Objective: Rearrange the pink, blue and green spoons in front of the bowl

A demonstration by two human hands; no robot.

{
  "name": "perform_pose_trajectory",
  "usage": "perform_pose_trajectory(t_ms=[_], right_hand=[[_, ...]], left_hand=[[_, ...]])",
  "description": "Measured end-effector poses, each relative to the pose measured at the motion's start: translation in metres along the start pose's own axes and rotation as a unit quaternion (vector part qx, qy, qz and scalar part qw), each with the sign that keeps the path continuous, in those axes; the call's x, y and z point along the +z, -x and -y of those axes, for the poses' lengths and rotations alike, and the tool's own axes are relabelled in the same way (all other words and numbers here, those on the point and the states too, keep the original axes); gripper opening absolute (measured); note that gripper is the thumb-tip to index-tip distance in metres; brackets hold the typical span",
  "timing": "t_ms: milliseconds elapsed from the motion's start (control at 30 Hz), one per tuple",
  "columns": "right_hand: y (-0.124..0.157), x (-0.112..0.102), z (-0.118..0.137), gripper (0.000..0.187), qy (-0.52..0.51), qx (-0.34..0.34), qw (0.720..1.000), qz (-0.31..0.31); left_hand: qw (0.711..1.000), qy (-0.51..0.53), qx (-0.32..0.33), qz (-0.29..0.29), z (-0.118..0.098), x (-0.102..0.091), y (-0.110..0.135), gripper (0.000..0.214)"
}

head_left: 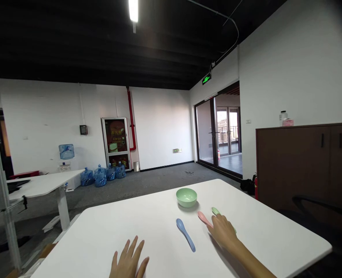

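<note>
My left hand (129,261) lies flat on the white table (130,227) near its front edge, fingers spread, holding nothing. My right hand (223,231) rests further right, its fingers curled over the handles of a pink spoon (203,217) and a green spoon (216,211); whether it grips either one I cannot tell. A blue spoon (185,233) lies free on the table just left of that hand. A light green bowl (186,197) stands beyond the spoons, upright.
A dark brown cabinet (304,162) stands to the right, with a black chair (327,208) in front of it. Another white desk (40,185) is at the left, blue water jugs (100,176) by the far wall, glass doors (217,135) behind.
</note>
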State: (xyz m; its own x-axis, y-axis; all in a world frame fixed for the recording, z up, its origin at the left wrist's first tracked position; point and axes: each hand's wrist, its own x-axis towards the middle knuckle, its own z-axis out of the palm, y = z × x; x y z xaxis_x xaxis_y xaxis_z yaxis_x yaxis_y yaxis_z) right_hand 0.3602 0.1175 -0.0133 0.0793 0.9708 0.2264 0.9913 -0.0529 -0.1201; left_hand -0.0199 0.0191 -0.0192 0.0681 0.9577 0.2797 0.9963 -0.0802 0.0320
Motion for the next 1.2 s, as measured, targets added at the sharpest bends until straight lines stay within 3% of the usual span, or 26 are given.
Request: perform_pose_trajectory(t_ms=[333,433,567,767,967,1200], right_hand=[[-0.008,0.023,-0.011,0.037,-0.046,0.013,0.999,0.018],[-0.011,0.018,-0.009,0.039,-0.052,0.000,0.999,0.005],[-0.022,-0.004,0.001,0.035,-0.046,-0.011,0.998,-0.041],[-0.063,-0.033,0.026,0.033,-0.059,-0.019,0.997,-0.055],[-0.101,-0.028,0.046,0.031,-0.072,0.011,0.997,-0.033],[-0.118,-0.013,0.062,0.031,-0.089,0.021,0.996,-0.012]], left_hand=[[1.000,0.008,0.003,0.001,-0.003,0.001,0.001,0.053],[1.000,0.012,0.003,-0.004,-0.001,0.005,0.000,0.052],[1.000,0.014,0.001,-0.009,0.000,0.006,0.000,0.051],[1.000,0.003,-0.009,0.021,-0.006,-0.006,0.002,0.053],[1.000,0.016,-0.008,0.015,-0.004,-0.004,0.004,0.054],[1.000,0.022,-0.008,0.018,-0.003,-0.001,0.005,0.054]])
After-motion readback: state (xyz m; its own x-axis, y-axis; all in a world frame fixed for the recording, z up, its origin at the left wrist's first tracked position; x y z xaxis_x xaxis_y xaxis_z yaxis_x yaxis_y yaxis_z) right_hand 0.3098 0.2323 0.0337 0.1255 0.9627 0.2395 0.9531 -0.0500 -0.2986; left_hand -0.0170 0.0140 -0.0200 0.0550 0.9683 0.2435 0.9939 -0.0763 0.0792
